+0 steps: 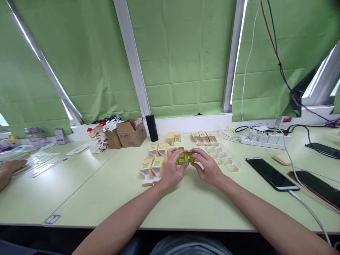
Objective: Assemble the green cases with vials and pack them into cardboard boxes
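A small olive-green plastic case point(182, 159) sits between my two hands above the table. My left hand point(173, 169) wraps its fingers round the left side of it. On the right, my right hand point(208, 167) pinches at the open-looking end, with thumb and fingertips at its edge. What lies inside is too small to make out. Close to my left hand stand several small open cartons with green labels point(157, 164). Beyond my right hand are several clear round plastic cups point(232, 165), each with a yellow bit in it.
More small cartons point(204, 138) stand farther back. A cardboard box point(131, 132) and a black cylinder point(151, 128) are near the wall. At right lie a phone point(272, 173), a power strip point(261, 139) and loose cables. Another person's hand point(12, 170) rests at far left.
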The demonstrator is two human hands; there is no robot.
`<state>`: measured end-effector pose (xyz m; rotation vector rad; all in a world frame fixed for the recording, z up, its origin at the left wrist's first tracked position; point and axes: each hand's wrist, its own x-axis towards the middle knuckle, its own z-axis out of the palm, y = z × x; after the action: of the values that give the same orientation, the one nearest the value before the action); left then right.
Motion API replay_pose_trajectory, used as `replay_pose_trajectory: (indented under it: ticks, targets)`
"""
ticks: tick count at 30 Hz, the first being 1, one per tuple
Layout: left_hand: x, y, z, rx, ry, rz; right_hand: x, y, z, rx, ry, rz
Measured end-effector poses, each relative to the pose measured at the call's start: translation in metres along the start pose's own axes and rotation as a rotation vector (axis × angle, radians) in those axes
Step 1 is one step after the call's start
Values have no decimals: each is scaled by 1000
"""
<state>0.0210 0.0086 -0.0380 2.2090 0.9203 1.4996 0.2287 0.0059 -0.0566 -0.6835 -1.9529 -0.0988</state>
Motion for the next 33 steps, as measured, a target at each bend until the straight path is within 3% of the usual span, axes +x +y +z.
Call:
replay_pose_trajectory:
  ticks: [22, 33]
  targets:
    - [-2, 4, 0, 54, 15, 36, -1, 5, 4, -23, -44, -9]
    - [-1, 3, 0, 60, 30, 50, 0, 2, 3, 13, 15, -13]
